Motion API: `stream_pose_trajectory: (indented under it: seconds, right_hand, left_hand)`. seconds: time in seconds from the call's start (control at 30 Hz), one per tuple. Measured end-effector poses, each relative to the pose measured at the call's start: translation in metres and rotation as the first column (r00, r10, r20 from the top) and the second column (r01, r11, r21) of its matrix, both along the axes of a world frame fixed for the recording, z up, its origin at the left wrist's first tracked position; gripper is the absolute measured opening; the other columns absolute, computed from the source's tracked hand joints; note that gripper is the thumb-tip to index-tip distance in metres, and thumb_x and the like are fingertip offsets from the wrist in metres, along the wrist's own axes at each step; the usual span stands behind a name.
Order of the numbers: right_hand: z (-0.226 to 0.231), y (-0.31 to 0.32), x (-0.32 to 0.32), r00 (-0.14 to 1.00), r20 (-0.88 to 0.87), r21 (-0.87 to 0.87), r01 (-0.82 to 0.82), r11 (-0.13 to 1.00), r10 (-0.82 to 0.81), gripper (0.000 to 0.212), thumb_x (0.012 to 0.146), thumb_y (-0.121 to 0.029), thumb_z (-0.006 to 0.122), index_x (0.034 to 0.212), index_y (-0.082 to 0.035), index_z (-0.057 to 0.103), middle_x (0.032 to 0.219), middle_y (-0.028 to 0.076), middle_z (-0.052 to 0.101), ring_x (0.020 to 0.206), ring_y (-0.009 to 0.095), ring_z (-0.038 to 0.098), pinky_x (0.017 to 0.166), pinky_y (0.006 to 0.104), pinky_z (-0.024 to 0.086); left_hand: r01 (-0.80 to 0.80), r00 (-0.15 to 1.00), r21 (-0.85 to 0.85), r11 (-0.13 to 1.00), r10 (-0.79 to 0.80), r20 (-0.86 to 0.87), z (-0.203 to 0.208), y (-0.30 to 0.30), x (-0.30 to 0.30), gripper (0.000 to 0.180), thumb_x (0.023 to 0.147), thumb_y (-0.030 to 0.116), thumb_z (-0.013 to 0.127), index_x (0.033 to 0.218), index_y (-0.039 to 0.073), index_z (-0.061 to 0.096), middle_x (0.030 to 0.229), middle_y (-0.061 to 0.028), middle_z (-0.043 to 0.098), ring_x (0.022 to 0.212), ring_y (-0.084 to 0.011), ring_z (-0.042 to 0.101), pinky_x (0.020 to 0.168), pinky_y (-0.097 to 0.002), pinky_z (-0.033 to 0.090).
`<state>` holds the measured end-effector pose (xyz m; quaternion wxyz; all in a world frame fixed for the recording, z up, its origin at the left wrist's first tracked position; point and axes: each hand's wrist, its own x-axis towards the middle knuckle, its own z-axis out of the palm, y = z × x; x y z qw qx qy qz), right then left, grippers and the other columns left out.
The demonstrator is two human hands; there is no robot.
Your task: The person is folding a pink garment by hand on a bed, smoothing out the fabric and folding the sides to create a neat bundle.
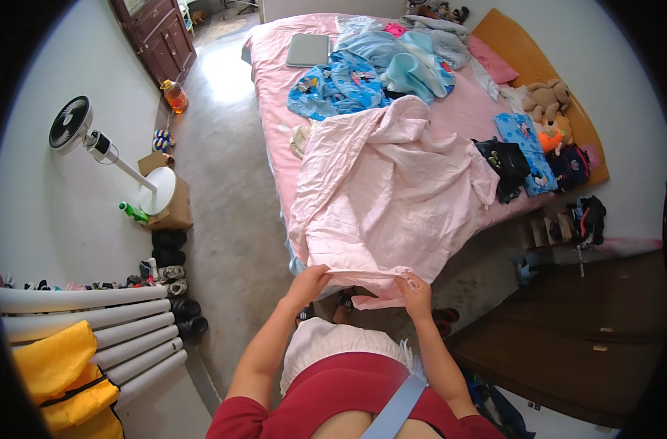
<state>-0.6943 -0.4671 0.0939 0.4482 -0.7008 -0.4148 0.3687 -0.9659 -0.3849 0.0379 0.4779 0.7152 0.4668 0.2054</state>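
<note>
A large pale pink cloth, like a bed sheet or quilt cover [385, 197], spreads rumpled over the near part of the bed and hangs toward me. Its near edge is stretched between my hands. My left hand [309, 282] pinches the edge at the left, fingers closed. With closed fingers my right hand [415, 294] grips the same edge at the right, and a loose flap droops below it. Under the cloth lies the pink-covered bed [275, 139]. Beyond its far end sits a blue patterned cloth [333, 88] in a crumpled heap.
A grey flat box [308, 50], plush toys [547, 99], black clothing [503, 168] and a blue patterned pillow [525, 150] rest on the bed. To the left stand a white fan [139, 179] and an orange bottle [174, 96]. Dark wooden furniture [568, 329] is at right.
</note>
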Motion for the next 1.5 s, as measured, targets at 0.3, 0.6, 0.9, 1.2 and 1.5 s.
stream_pose_trajectory:
  seconds: [0.3, 0.6, 0.9, 1.2, 1.5]
  right_hand:
    - [-0.014, 0.021, -0.034, 0.983, -0.077, -0.086, -0.17, 0.982, 0.164, 0.013, 0.086, -0.011, 0.067, 0.091, 0.002, 0.067, 0.073, -0.002, 0.06, 0.066, 0.005, 0.05, 0.059, 0.0216, 0.042]
    - [0.009, 0.02, -0.059, 0.915, 0.068, -0.146, -0.385, 0.911, 0.398, 0.019, 0.082, -0.014, 0.072, 0.093, 0.0, 0.067, 0.072, 0.003, 0.063, 0.067, 0.009, 0.056, 0.062, 0.0253, 0.046]
    - [0.057, 0.022, -0.083, 0.758, 0.331, -0.192, -0.529, 0.826, 0.562, 0.062, 0.069, -0.024, 0.079, 0.126, -0.014, 0.056, 0.089, 0.012, 0.068, 0.081, 0.034, 0.066, 0.068, 0.0379, 0.052]
    - [0.023, 0.014, -0.094, 0.675, 0.402, -0.213, -0.587, 0.781, 0.618, 0.018, 0.079, -0.022, 0.067, 0.09, -0.008, 0.067, 0.077, 0.015, 0.064, 0.07, 0.034, 0.062, 0.06, 0.0398, 0.048]
    - [0.027, 0.014, -0.094, 0.644, 0.246, -0.318, -0.652, 0.688, 0.724, 0.03, 0.076, -0.021, 0.075, 0.104, -0.01, 0.069, 0.082, 0.013, 0.068, 0.07, 0.025, 0.065, 0.062, 0.0335, 0.048]
  left_hand:
    - [0.048, 0.901, 0.12, 0.992, 0.009, -0.433, 0.048, -0.001, -0.068, 0.026, 0.085, 0.03, 0.06, 0.08, 0.005, 0.065, 0.078, -0.0182, 0.064, 0.076, -0.0377, 0.061, 0.066, -0.047, 0.047]
    - [0.004, 0.898, 0.249, 0.969, 0.106, -0.428, 0.091, -0.024, -0.107, 0.018, 0.083, 0.024, 0.062, 0.081, 0.007, 0.065, 0.077, -0.0135, 0.063, 0.078, -0.0332, 0.061, 0.066, -0.044, 0.047]
    - [0.096, 0.987, 0.39, 0.916, -0.038, -0.156, 0.084, -0.026, -0.013, 0.012, 0.08, 0.016, 0.064, 0.077, 0.005, 0.06, 0.074, -0.0111, 0.057, 0.076, -0.0302, 0.058, 0.065, -0.0412, 0.048]
    - [0.072, 0.991, 0.283, 0.956, -0.101, 0.086, 0.073, -0.043, -0.014, 0.013, 0.078, 0.01, 0.063, 0.089, 0.004, 0.062, 0.084, -0.0116, 0.058, 0.084, -0.0314, 0.057, 0.073, -0.0405, 0.047]
    - [-0.008, 0.999, 0.259, 0.966, -0.006, 0.054, 0.067, -0.046, -0.044, 0.008, 0.076, 0.009, 0.06, 0.082, 0.004, 0.06, 0.076, -0.0131, 0.058, 0.078, -0.0332, 0.057, 0.068, -0.0424, 0.047]
